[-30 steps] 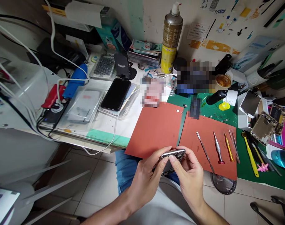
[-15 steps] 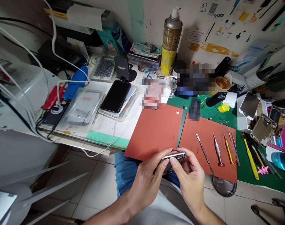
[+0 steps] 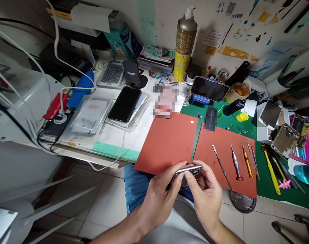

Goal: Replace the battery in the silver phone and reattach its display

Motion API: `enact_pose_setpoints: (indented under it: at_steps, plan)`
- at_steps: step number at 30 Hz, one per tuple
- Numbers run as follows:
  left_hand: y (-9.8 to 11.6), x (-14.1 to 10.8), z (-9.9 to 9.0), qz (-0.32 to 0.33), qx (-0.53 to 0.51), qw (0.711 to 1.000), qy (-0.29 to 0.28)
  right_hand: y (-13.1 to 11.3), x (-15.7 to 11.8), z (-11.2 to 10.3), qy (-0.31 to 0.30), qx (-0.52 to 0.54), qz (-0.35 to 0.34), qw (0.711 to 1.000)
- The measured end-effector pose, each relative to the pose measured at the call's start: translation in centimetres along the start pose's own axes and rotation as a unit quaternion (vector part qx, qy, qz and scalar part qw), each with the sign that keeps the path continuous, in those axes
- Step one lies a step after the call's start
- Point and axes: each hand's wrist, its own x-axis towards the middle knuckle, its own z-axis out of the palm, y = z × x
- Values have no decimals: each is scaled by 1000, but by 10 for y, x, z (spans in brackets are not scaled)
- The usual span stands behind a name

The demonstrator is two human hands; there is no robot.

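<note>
An opened smartphone (image 3: 185, 182) with bare inner parts and a silver edge is tilted between my two hands, just off the bench's front edge. My left hand (image 3: 160, 189) grips its left side, thumb on the inner face and fingers behind. On the other side my right hand (image 3: 206, 191) is closed round it, its thumb beside the left one. The hands hide much of the phone's lower part. Beyond lies a red-brown mat (image 3: 169, 142). To the right rest a metal pry tool (image 3: 221, 166), a silver screwdriver (image 3: 236, 162), a gold screwdriver (image 3: 247, 161) and tweezers (image 3: 253, 159).
A black phone (image 3: 125, 103) lies on plastic sleeves at the left. Another phone (image 3: 209, 88) leans on a blue stand at the back, near a spray can (image 3: 185, 44). Phone housings (image 3: 286, 140) and a yellow brush (image 3: 271, 169) are at the right. White cables (image 3: 122, 149) droop over the left edge.
My hands and the opened phone hold almost the same pose. The view has shifted very slightly. The phone on the blue stand, blurred out before, is now plainly visible.
</note>
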Motion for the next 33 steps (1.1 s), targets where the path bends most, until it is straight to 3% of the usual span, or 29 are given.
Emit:
enact_pose_setpoints:
  at_steps: [10,19,33]
  plan:
    - [-1,1,0,-11,39,999,15,5,-4,3,0,24,18,1000]
    - [4,5,-9,-76,30,996,-36,-3,0,7,10,34,52,998]
    - [6,5,-9,-11,65,997,-38,1,-1,4,3,31,39,999]
